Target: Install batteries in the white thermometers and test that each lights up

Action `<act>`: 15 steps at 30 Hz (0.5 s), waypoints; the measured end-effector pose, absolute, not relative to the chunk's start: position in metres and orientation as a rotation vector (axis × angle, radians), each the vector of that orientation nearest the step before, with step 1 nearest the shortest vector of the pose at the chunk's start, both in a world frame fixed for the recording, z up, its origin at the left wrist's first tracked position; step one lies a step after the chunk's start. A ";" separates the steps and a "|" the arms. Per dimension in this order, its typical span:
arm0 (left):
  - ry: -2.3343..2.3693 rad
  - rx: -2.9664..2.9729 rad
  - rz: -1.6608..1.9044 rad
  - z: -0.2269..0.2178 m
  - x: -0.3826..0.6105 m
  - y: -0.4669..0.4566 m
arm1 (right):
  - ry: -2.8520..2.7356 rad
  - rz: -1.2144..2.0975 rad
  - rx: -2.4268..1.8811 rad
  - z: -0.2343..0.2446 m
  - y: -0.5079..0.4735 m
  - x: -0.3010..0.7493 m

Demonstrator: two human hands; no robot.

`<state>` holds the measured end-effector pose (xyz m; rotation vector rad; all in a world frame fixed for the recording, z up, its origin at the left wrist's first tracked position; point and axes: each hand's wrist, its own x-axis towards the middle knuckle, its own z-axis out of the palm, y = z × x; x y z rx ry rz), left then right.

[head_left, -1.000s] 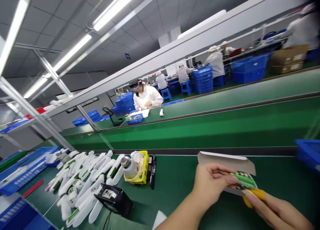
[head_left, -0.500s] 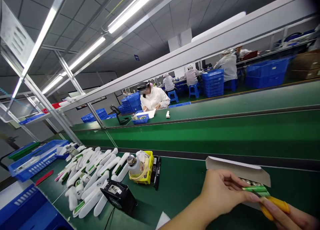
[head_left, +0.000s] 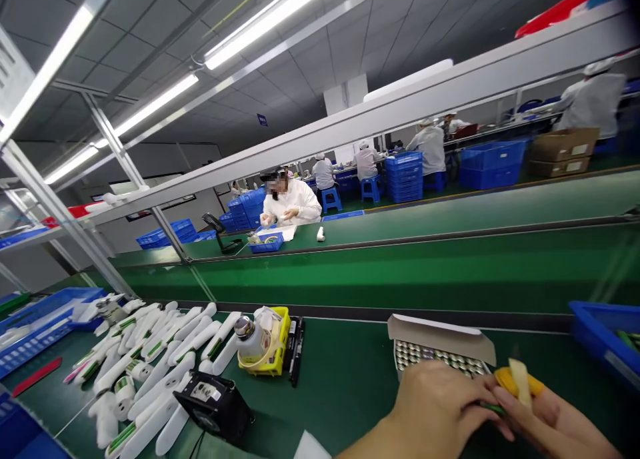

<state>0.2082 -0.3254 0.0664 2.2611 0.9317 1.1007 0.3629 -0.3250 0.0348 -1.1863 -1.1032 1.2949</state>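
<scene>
While left hand (head_left: 440,412) and right hand (head_left: 550,426) meet at lower right of frame, both pinch small green battery (head_left: 493,409), mostly hidden. Risk: loose pinch drops it into open battery box (head_left: 440,352) just behind, scattering cells; yellow finger cot (head_left: 515,382) may slip.

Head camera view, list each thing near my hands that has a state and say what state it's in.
Battery box: lid flap open, cells showing.
Green batteries: pinched between both hands.
Left hand: closed on the batteries.
Right hand: closed on the batteries, yellow finger cot on.
Yellow basket: upright, filled.
</scene>
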 end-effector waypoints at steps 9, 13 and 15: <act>0.984 1.789 1.025 0.091 0.194 -0.317 | -0.953 1.567 -0.924 0.058 -0.341 0.362; 1.183 1.757 1.097 0.089 0.178 -0.302 | -1.066 1.289 -1.081 0.055 -0.330 0.382; 1.258 1.805 1.092 0.085 0.172 -0.298 | -1.130 0.872 -1.322 0.058 -0.323 0.405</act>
